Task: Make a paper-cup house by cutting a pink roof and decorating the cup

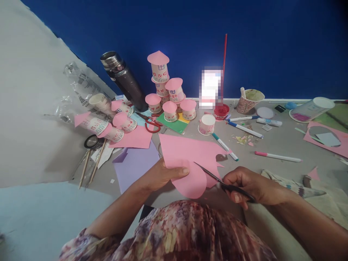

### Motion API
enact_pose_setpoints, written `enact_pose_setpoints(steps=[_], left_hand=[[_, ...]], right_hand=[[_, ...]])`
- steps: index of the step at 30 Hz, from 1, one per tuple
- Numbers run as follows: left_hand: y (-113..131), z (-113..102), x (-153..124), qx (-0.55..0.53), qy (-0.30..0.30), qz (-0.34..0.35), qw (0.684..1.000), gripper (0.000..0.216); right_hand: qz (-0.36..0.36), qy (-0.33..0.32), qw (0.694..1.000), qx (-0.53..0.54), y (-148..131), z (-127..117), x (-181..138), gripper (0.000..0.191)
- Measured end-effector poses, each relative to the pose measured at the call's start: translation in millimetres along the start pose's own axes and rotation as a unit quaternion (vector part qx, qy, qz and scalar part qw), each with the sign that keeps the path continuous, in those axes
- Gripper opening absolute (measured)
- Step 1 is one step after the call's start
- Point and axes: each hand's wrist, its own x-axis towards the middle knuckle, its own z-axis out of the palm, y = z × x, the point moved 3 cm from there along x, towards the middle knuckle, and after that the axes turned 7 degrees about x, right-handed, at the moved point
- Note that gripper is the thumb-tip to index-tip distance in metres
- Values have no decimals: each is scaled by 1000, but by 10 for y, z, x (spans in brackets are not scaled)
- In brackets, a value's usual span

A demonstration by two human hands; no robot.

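Pinched between the thumb and fingers of my left hand (165, 174) is a sheet of pink paper (190, 148), held above the table near my lap. A rounded part of the sheet curves down at its lower edge, partly cut around. My right hand (246, 185) is closed on the black handles of a pair of scissors (213, 176). The blades lie across the paper and point up and left, their tip close to my left thumb. The sheet's right edge is jagged from cuts. My left fingers behind the paper are hidden.
Decorated paper cups with pink cone roofs (160, 72) stand stacked at the back, beside a dark flask (125, 79). Red-handled scissors (152, 125), a plain-topped cup (207, 124) and several markers (277, 156) lie beyond the paper. Purple paper (133, 168) is at left, cloth (293, 185) at right.
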Motion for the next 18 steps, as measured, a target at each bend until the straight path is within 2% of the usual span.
enact_pose_setpoints(steps=[6,12,18], left_hand=[[8,-3,-13,-9,1,-10,1000,42],[23,-26,4,15,-33,-5,999,36],[30,-59,33,37,-52,-38,997,43]], right_hand=[[2,5,1000,-16,-24,16,-6,65],[5,-7,1000,-23,-12,13,-11,63],[13,-3,999,-30,5,4,-8,60]])
